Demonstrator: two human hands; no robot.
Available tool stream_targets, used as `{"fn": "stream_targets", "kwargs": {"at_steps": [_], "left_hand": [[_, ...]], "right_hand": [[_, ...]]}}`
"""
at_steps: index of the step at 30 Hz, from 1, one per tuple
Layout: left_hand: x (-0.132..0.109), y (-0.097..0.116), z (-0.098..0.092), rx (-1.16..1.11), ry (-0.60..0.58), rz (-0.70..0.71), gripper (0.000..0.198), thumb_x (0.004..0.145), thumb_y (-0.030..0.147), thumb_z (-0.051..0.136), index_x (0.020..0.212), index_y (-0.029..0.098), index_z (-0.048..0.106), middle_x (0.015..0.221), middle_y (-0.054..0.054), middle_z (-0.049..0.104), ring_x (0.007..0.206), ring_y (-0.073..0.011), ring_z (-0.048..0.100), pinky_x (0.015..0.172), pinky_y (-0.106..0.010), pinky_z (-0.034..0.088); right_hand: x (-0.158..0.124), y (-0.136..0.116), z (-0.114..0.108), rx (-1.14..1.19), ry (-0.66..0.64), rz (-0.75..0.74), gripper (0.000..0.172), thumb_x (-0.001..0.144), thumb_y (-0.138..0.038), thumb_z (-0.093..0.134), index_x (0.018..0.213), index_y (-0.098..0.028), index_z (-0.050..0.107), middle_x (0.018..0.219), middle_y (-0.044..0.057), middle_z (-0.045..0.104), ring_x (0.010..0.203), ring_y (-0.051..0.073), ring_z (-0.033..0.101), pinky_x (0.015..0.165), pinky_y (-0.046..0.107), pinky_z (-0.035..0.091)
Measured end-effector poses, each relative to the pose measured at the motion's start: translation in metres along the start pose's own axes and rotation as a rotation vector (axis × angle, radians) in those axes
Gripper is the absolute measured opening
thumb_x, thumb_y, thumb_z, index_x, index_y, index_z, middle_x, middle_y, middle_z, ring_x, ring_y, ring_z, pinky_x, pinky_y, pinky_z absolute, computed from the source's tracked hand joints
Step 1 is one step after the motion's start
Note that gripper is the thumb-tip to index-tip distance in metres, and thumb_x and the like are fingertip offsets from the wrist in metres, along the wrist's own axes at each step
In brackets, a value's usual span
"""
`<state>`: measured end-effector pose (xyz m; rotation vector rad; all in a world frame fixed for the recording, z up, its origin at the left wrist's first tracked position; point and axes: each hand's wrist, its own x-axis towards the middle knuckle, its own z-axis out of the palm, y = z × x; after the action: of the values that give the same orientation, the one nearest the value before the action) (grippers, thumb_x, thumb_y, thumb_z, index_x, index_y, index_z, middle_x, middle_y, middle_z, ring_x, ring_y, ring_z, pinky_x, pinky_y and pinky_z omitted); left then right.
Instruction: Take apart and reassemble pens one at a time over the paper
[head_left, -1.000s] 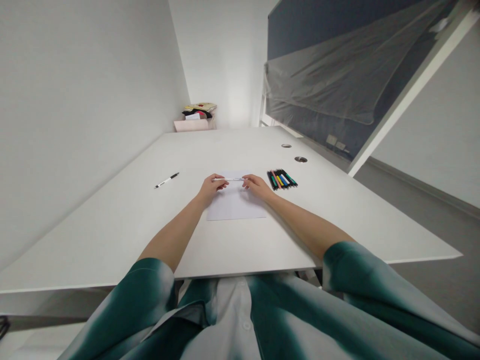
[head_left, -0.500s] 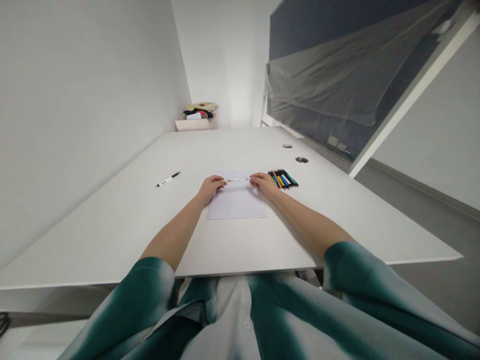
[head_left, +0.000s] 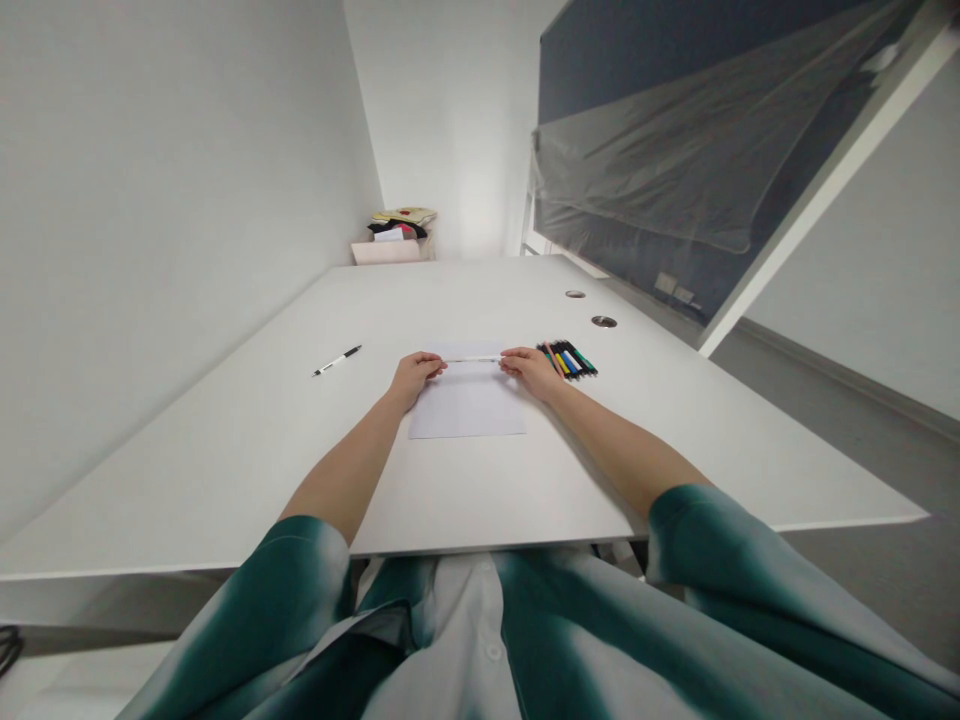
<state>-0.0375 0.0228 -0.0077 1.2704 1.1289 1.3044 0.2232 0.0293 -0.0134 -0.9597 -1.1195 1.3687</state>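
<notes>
A thin pale strip that looks like a ruler (head_left: 472, 359) spans the gap between my hands, across the upper part of a white sheet of paper (head_left: 466, 405). My left hand (head_left: 415, 378) has its fingers closed at the strip's left end, by the paper's left edge. The right end is pinched in my right hand (head_left: 531, 371), over the paper's right side. Just beyond that hand lies a row of several coloured pens (head_left: 571, 360), side by side.
A white and black pen (head_left: 337, 361) lies to the left on the white table (head_left: 262, 450). Two round metal grommets (head_left: 604, 322) sit towards the right edge. At the far end stands a pinkish box (head_left: 386, 250) with cloth-like items. A plastic-draped dark panel (head_left: 645, 170) rises at the right.
My left hand has moved slightly left, and the paper has shifted a little left with it. More of the strip shows between the hands. My right hand has hardly moved.
</notes>
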Motion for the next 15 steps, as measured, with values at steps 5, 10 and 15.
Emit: {"fn": "stream_targets", "kwargs": {"at_steps": [5,10,15], "left_hand": [[0.0011,0.0012,-0.0036,0.135,0.063,0.070,0.030,0.057,0.038,0.080,0.076,0.016,0.072,0.075,-0.006,0.071,0.074,-0.0182,0.060,0.072,-0.033,0.046],[0.0032,0.0007,-0.0074,0.195,0.087,0.106,0.029,0.057,0.041,0.080,0.072,0.016,0.074,0.072,-0.005,0.070,0.075,-0.0192,0.059,0.074,-0.033,0.044],[0.0038,0.0005,-0.0085,0.202,0.083,0.083,0.031,0.056,0.042,0.082,0.071,0.017,0.074,0.072,-0.005,0.070,0.077,-0.0200,0.059,0.075,-0.033,0.045]], "right_hand": [[0.0025,0.0026,-0.0002,-0.042,-0.008,-0.039,0.022,0.063,-0.022,0.083,0.077,-0.017,0.067,0.070,0.003,0.066,0.067,0.014,0.059,0.066,0.028,0.048],[0.0028,0.0047,0.0011,-0.145,0.015,-0.094,0.025,0.059,-0.029,0.080,0.076,-0.017,0.067,0.062,0.000,0.060,0.064,0.013,0.053,0.064,0.028,0.043],[0.0020,0.0040,0.0022,-0.215,0.038,-0.110,0.022,0.060,-0.031,0.075,0.073,-0.017,0.066,0.063,0.001,0.060,0.065,0.014,0.052,0.066,0.029,0.043]]}}
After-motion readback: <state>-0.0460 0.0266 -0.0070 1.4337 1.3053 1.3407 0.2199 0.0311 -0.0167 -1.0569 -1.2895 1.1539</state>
